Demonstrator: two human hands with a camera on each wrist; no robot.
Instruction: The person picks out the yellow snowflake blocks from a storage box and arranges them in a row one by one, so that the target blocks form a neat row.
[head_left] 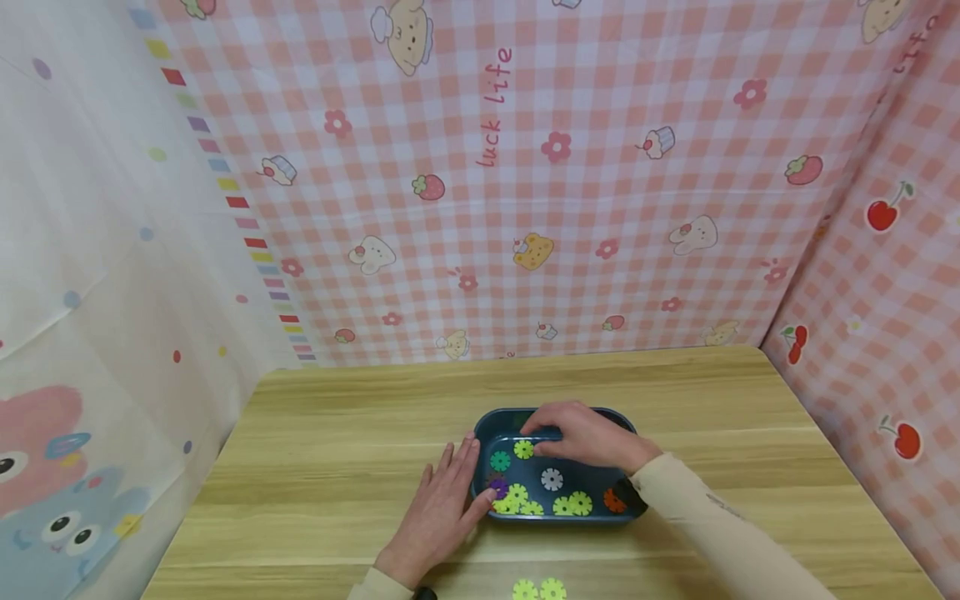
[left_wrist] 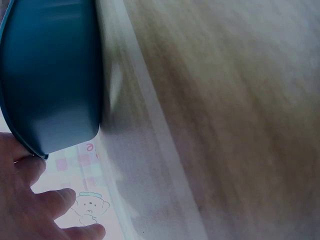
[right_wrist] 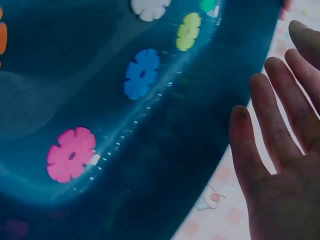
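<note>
A dark blue oblong tub (head_left: 566, 519) stands on the table, with several notched plastic snowflake discs lying in it. Against its left side rests my left hand (head_left: 438, 508), fingers stretched along the rim and thumb over the near left corner. My right hand (head_left: 588, 435) reaches over the tub from the right. In the right wrist view its fingers (right_wrist: 282, 120) are spread with nothing between them. Close by its thumb in the head view lies a yellow-green disc (head_left: 523, 450). A pink disc (right_wrist: 71, 155) and a blue disc (right_wrist: 142, 74) lie near the far wall in the right wrist view.
Two yellow-green discs, one being the right disc (head_left: 553, 589), lie on the wooden table (head_left: 315, 500) in front of the tub. Inside are also a white disc (head_left: 552, 479), a green disc (head_left: 500, 460) and an orange disc (head_left: 614, 500). A checked cloth (head_left: 600, 192) hangs behind.
</note>
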